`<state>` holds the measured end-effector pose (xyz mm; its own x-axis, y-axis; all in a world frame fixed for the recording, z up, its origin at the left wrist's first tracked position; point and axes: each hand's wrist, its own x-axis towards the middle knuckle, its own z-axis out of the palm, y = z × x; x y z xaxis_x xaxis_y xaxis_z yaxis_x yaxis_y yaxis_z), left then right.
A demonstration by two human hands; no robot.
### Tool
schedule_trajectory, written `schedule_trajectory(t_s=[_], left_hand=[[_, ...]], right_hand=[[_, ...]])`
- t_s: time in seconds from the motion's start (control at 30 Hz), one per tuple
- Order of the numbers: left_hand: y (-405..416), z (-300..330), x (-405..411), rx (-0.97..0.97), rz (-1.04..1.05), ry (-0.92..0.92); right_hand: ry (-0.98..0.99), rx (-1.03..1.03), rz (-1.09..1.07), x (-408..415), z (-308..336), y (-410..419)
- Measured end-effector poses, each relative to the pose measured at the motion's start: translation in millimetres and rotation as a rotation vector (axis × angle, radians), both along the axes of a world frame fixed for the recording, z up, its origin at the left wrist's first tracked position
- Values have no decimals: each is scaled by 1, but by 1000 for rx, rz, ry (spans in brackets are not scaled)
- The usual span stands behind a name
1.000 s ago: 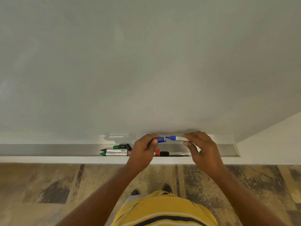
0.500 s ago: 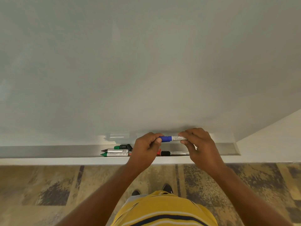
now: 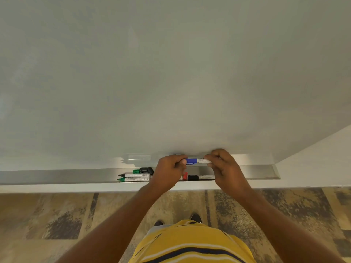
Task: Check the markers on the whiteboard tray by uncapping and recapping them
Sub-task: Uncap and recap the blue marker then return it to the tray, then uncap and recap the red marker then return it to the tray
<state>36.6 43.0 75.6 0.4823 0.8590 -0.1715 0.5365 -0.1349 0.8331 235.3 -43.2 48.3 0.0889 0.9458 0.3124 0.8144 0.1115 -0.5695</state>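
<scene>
I hold a blue marker level above the whiteboard tray. My left hand grips its blue cap end, and my right hand pinches the white barrel. The cap sits on the marker. In the tray lie an uncapped black marker, an uncapped green marker, loose green and black caps, a red cap and a black-capped marker. My left hand hides part of the tray's contents.
The whiteboard fills the upper view. A white wall adjoins it on the right. Patterned carpet and my shoes lie below the tray's white front edge.
One second ago the blue cap was off, held apart from the marker tip. My hands came together and the cap now sits on the marker.
</scene>
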Motion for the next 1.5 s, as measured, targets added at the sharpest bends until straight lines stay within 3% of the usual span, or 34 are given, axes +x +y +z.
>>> schedule_trajectory(t_s=[0.23,0.57,0.9,1.03,1.17,1.5], left_hand=[[-2,-49,-25,72,163,177],[-31,-89,-60,34,-42,336],[-26,-98,-81,100,-36,358],[-20,-100,-87,136,-39,346],[-18,-100,-91,137,-43,324],[-13,-101,-105,175,-48,310]], right_hand=[[-52,-178,-211,8,-62,-6],[-108,-306,-238,3,-85,-2],[-164,-319,-224,-5,-83,1],[-208,-194,-82,-34,-73,9],[-221,-230,154,-82,-78,19],[-346,-372,157,-116,-88,33]])
